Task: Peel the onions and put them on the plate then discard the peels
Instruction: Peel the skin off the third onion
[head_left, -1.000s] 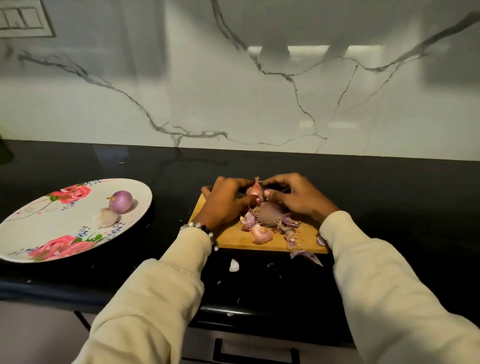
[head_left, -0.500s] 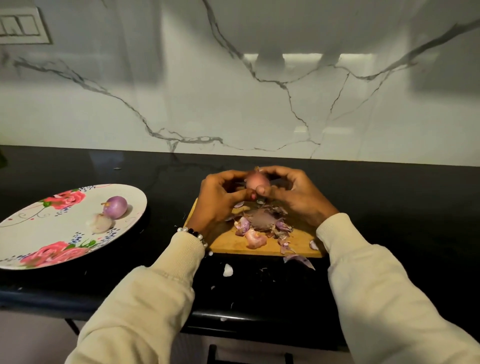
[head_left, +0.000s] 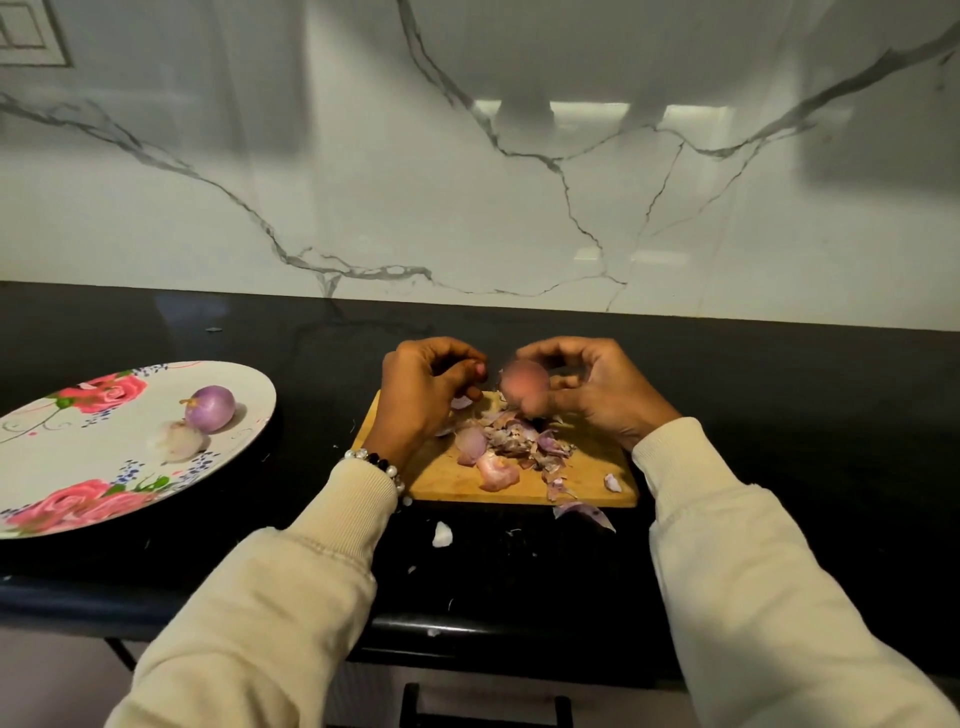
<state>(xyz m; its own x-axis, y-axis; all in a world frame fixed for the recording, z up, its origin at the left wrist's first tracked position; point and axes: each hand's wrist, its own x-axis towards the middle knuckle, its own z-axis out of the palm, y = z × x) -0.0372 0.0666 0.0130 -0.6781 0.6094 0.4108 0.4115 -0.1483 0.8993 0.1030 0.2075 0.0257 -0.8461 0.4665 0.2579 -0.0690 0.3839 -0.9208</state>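
My right hand (head_left: 597, 395) grips a small reddish onion (head_left: 524, 387), blurred, just above the back of the wooden cutting board (head_left: 447, 478). My left hand (head_left: 426, 395) is a short gap to the left of the onion, fingers curled, thumb and fingertips pinching a pale purple bit of peel (head_left: 462, 402). A heap of onion peels (head_left: 514, 441) lies on the board under both hands. On the floral plate (head_left: 78, 467) at the left sit a peeled purple onion (head_left: 210, 408) and a paler peeled one (head_left: 176, 441).
The board lies on a black counter (head_left: 779, 415) with a marble wall behind. Loose peel (head_left: 584, 512) and a white scrap (head_left: 441, 535) lie on the counter in front of the board. The counter's front edge is near my elbows.
Both hands lifted the onion off the peel heap. My left hand has now come away from the onion to the left, and my right hand alone keeps it.
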